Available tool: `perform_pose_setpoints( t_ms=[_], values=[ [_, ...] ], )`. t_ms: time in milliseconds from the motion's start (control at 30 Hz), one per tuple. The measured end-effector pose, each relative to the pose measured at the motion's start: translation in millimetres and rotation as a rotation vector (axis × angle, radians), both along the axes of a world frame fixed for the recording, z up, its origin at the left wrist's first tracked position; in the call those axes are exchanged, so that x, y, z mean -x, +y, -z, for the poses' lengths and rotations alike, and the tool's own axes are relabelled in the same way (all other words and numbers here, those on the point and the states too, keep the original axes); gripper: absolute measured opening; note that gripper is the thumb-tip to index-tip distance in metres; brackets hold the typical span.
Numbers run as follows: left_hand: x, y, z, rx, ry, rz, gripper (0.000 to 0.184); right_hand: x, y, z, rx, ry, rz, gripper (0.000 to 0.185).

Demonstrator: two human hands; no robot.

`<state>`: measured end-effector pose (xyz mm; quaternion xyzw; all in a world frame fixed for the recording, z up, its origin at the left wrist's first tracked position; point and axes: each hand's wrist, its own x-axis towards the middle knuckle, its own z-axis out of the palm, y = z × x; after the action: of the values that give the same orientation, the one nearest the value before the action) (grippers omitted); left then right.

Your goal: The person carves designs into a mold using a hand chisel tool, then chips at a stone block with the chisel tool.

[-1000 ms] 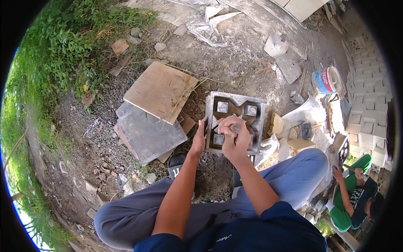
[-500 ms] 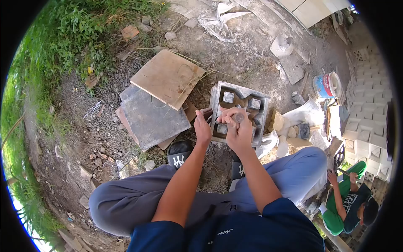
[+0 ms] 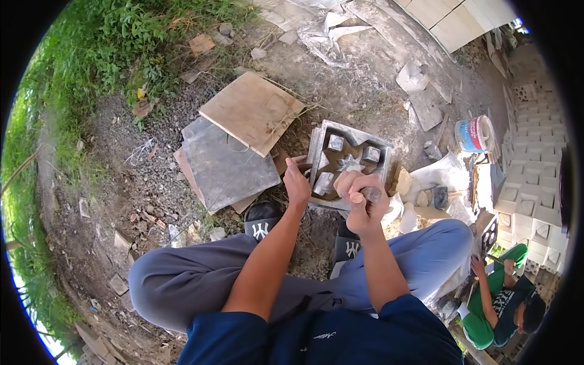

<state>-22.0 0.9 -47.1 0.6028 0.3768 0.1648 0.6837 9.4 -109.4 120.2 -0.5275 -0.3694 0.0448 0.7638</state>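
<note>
A grey square metal mould (image 3: 384,145) lies on the ground in front of me, with several raised blocks and a star-shaped centre piece inside. My left hand (image 3: 296,184) is at its left side, thumb up, the fingers partly hidden and apparently closed on the edge. Over the mould's lower right corner, my right hand (image 3: 363,201) is closed around a grey tool with a rounded end (image 3: 371,194). The rest of that tool is covered by my fingers, so its kind cannot be told.
Left of the mould, a tan board (image 3: 252,112) rests on a dark grey slab (image 3: 228,167). A paint bucket (image 3: 473,134) and white sacking (image 3: 441,176) lie to the right. Another person (image 3: 505,298) sits at lower right beside stacked pale blocks (image 3: 535,176).
My right hand has shifted right and toward me, uncovering the star-shaped centre and a lower left block. My left hand stays at the mould's side. The view has shifted slightly.
</note>
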Motion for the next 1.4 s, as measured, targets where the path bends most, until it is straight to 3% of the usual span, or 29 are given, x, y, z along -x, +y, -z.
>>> perform_pose_setpoints(
  t_ms=[267, 367, 467, 600, 667, 733, 800, 867, 933, 1000, 1100, 1200, 1267, 1400],
  values=[
    [0, 1, 5, -0.035, 0.042, -0.002, 0.085, 4, 5, 5, 0.037, 0.037, -0.063, 0.03],
    [2, -3, -3, -0.004, 0.038, -0.007, 0.086, 7, 8, 11, 0.231, 0.1, -0.055, 0.034],
    [5, 1, 2, -0.004, 0.076, -0.013, 0.087, 12, 10, 4, 0.086, -0.006, -0.114, 0.035],
    [1, -1, -14, -0.073, 0.04, -0.016, 0.087, 5, 15, 36, 0.285, 0.021, -0.083, 0.037],
    [-1, 0, -17, 0.053, 0.049, -0.046, 0.07, 6, 19, 10, 0.286, 0.102, -0.06, 0.039],
    [3, -2, -3, 0.059, 0.04, -0.061, 0.071, 8, 13, 5, 0.089, 0.013, -0.064, 0.04],
    [3, 1, 5, -0.095, 0.056, -0.021, 0.072, 4, 9, 24, 0.093, 0.02, -0.065, 0.041],
    [-2, -2, -14, -0.036, 0.008, -0.052, 0.073, -3, 12, 36, 0.304, 0.014, -0.097, 0.042],
    [-2, 0, -8, 0.099, 0.054, -0.071, 0.074, -1, 17, 14, 0.307, 0.045, -0.078, 0.043],
    [3, 3, 3, 0.051, 0.077, -0.062, 0.074, 4, 11, 13, 0.07, -0.02, -0.082, 0.043],
    [3, 2, 2, -0.063, 0.064, -0.021, 0.074, -3, 11, 40, 0.216, -0.007, -0.075, 0.041],
    [-2, -3, -6, 0.017, 0.012, -0.077, 0.075, -10, 10, 35, 0.319, -0.024, -0.023, 0.035],
    [-3, -2, -7, -0.003, 0.007, -0.074, 0.075, -11, 3, 16, 0.409, 0.264, 0.041, 0.03],
    [0, 0, -1, -0.095, 0.041, -0.028, 0.075, -7, 5, 18, 0.256, 0.237, 0.1, 0.024]
  ],
)
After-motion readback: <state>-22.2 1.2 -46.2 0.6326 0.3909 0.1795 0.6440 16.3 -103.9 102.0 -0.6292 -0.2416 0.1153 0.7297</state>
